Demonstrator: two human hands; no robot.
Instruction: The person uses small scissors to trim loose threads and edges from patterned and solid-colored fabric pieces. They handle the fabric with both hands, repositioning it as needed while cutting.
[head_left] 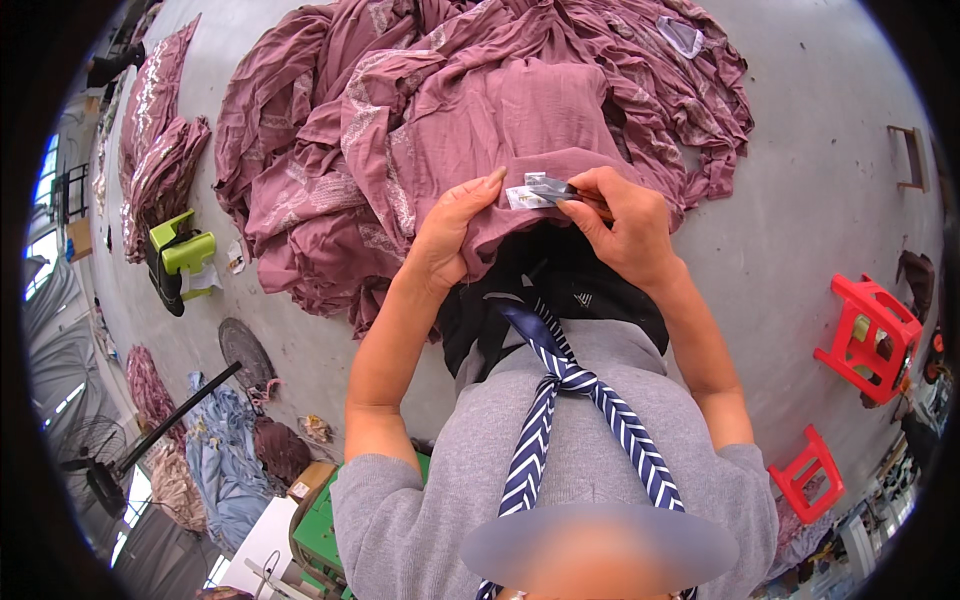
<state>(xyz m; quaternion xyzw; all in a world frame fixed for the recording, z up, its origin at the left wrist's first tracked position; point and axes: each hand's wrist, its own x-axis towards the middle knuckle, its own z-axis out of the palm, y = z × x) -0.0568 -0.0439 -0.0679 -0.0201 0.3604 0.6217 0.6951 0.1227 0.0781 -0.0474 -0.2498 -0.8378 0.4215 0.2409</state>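
1. head view, and all eyes on the middle: the mauve cloth (515,105), trimmed with pale patterned bands, is heaped on the grey floor (800,150), its near edge drawn up to the person's lap.
2. here's the left hand (452,228), curled at that near edge with the thumb up, just left of a small white label (525,197); the cloth hides some fingers, so i cannot tell how firmly it grips.
3. over to the right hand (622,218), closed, thumb and bent fingers pinching a small dark tool (555,188), its tip lying over the label!
4. so where do we stand? mid-job, i'd judge: tool and label are together at the edge, but whether the label is fixed to the cloth or loose, i cannot tell.
5. what's done, what's left? no finished result shows at this label, so this spot looks incomplete; the rest of the heap lies in loose folds, and nothing there tells which parts have been worked.
6. out left, more mauve cloth (160,185) lies near a green stool (188,252), out of both hands.
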